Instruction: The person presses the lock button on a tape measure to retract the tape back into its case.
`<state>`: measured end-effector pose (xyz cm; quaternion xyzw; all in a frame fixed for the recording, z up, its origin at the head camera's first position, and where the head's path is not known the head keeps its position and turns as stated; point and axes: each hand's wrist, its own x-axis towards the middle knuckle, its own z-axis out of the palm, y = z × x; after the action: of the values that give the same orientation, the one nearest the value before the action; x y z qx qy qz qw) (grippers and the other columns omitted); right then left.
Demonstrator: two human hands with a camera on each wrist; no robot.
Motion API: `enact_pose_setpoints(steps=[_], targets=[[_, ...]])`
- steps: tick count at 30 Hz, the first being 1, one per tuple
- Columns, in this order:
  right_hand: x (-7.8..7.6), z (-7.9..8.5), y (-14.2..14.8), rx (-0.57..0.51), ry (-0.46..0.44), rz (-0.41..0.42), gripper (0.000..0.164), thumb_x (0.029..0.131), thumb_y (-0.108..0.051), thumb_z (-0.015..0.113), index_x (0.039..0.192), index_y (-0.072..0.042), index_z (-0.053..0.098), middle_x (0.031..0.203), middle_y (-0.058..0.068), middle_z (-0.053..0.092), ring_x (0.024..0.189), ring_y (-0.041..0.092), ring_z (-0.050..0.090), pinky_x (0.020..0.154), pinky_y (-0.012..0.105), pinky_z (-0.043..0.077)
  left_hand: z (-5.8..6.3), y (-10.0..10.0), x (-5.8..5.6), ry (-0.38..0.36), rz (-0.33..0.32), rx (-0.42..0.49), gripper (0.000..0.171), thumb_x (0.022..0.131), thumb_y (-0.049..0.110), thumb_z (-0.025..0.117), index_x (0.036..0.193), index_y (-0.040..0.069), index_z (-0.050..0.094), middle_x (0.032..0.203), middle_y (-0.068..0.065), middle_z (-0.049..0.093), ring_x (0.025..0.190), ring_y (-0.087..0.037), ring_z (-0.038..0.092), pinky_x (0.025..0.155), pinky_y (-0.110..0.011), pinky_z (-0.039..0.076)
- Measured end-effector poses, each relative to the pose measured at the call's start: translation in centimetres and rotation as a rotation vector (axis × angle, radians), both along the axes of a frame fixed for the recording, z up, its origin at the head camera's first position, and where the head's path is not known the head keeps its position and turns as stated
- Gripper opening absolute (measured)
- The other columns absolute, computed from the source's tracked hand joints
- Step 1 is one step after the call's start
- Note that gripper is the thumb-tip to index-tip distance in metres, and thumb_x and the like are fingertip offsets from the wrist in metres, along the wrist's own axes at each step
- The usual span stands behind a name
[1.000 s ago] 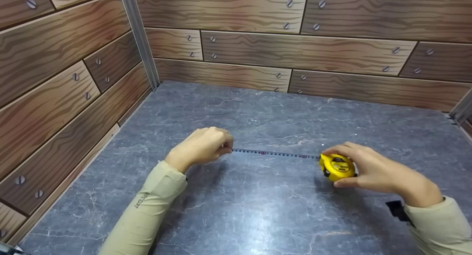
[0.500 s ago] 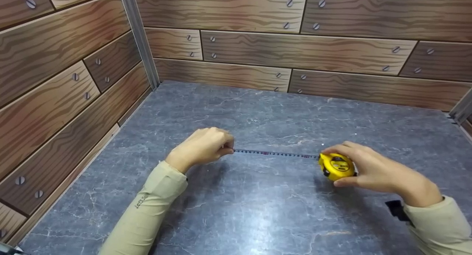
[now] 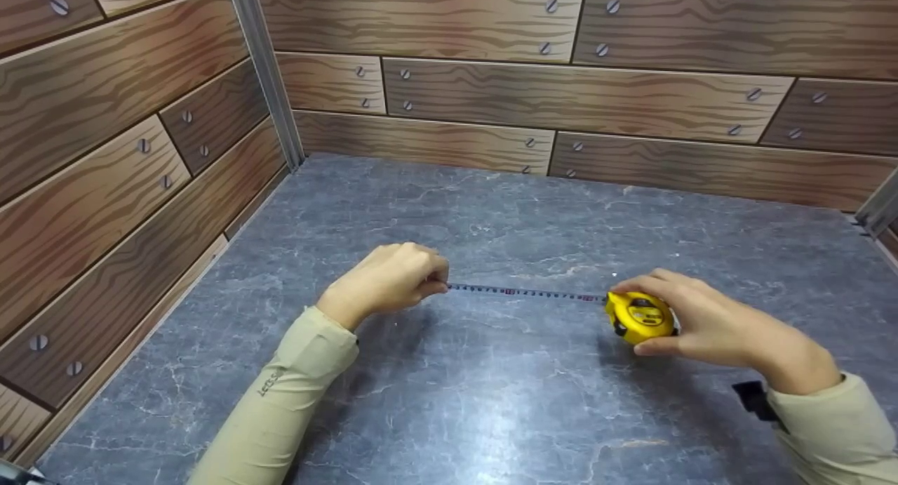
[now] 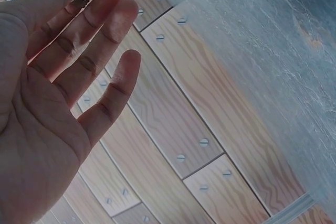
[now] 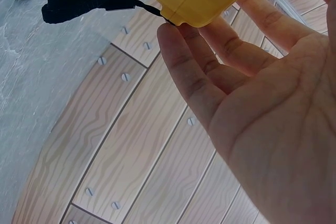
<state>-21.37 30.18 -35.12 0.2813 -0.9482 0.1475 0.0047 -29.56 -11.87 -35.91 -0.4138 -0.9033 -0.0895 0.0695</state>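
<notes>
Your left hand [image 3: 387, 280] pinches blade [image 3: 526, 293] tip; your right hand [image 3: 715, 325] grips yellow case [image 3: 647, 318], black strap [image 5: 84, 1] attached. Blade spans between, over counter [image 3: 435, 415], roughly parallel to back edge.

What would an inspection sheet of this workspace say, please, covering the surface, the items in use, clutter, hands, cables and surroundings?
Surface: grey marbled table, with a bright reflection towards the near side.
Items in use: yellow tape measure, its blade drawn out nearly straight between the hands; black strap attached.
Clutter: nothing seen, apart from a few tiny pale specks, too small to identify.
Left hand: pinches the blade's end.
Right hand: grips the tape measure.
Cables: nothing seen.
Surroundings: wood-plank-patterned walls at the back and left, with a metal post in the corner between them.
</notes>
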Motion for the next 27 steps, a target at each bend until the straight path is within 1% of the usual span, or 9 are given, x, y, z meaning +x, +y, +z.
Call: enact_pose_setpoints(steps=[3, 8, 13, 19, 24, 27], targets=[[0.08, 0.08, -0.05, -0.006, -0.022, -0.008, 0.072, 0.083, -0.032, 0.093, 0.146, -0.016, 0.062, 0.134, 0.01, 0.067, 0.117, 0.029, 0.066, 0.096, 0.055, 0.058, -0.07, 0.1, -0.06, -0.014, 0.0, -0.001, 0.014, 0.1, 0.021, 0.076, 0.088, 0.017, 0.071, 0.084, 0.005, 0.07, 0.071, -0.009, 0.053, 0.066, -0.037, 0.053], [0.13, 0.13, -0.12, -0.015, -0.044, -0.017, 0.072, 0.083, -0.031, 0.093, 0.146, -0.015, 0.062, 0.136, 0.013, 0.066, 0.12, 0.033, 0.066, 0.098, 0.06, 0.058, -0.15, 0.29, -0.03, -0.042, 0.003, -0.006, 0.012, 0.101, 0.022, 0.075, 0.09, 0.017, 0.072, 0.087, 0.005, 0.073, 0.073, -0.01, 0.056, 0.068, -0.039, 0.055], [0.11, 0.17, -0.23, -0.015, -0.056, -0.019, 0.072, 0.083, -0.03, 0.092, 0.147, -0.015, 0.061, 0.138, 0.014, 0.065, 0.122, 0.036, 0.065, 0.099, 0.062, 0.057, -0.23, 0.31, 0.09, -0.039, -0.001, -0.004, 0.01, 0.1, 0.021, 0.076, 0.091, 0.018, 0.073, 0.088, 0.005, 0.074, 0.074, -0.011, 0.059, 0.07, -0.041, 0.057], [0.05, 0.24, -0.32, -0.003, -0.065, -0.019, 0.072, 0.084, -0.033, 0.092, 0.147, -0.016, 0.061, 0.138, 0.014, 0.065, 0.121, 0.034, 0.065, 0.098, 0.061, 0.057, -0.32, 0.31, 0.18, -0.041, -0.012, 0.008, 0.01, 0.101, 0.021, 0.075, 0.091, 0.018, 0.073, 0.087, 0.005, 0.074, 0.073, -0.01, 0.058, 0.068, -0.04, 0.057], [0.05, 0.18, -0.4, 0.005, -0.041, -0.006, 0.072, 0.083, -0.033, 0.092, 0.146, -0.016, 0.062, 0.135, 0.01, 0.067, 0.118, 0.029, 0.066, 0.097, 0.056, 0.058, -0.28, 0.36, 0.29, -0.05, -0.014, 0.006, 0.009, 0.101, 0.021, 0.075, 0.092, 0.018, 0.074, 0.088, 0.005, 0.074, 0.073, -0.01, 0.058, 0.068, -0.039, 0.056], [0.05, 0.21, -0.48, 0.002, -0.039, -0.005, 0.072, 0.083, -0.032, 0.092, 0.146, -0.016, 0.062, 0.134, 0.011, 0.067, 0.118, 0.029, 0.066, 0.097, 0.056, 0.059, -0.23, 0.38, 0.35, -0.053, -0.015, 0.005, 0.009, 0.101, 0.022, 0.075, 0.093, 0.018, 0.074, 0.087, 0.006, 0.074, 0.072, -0.009, 0.058, 0.068, -0.04, 0.057]])
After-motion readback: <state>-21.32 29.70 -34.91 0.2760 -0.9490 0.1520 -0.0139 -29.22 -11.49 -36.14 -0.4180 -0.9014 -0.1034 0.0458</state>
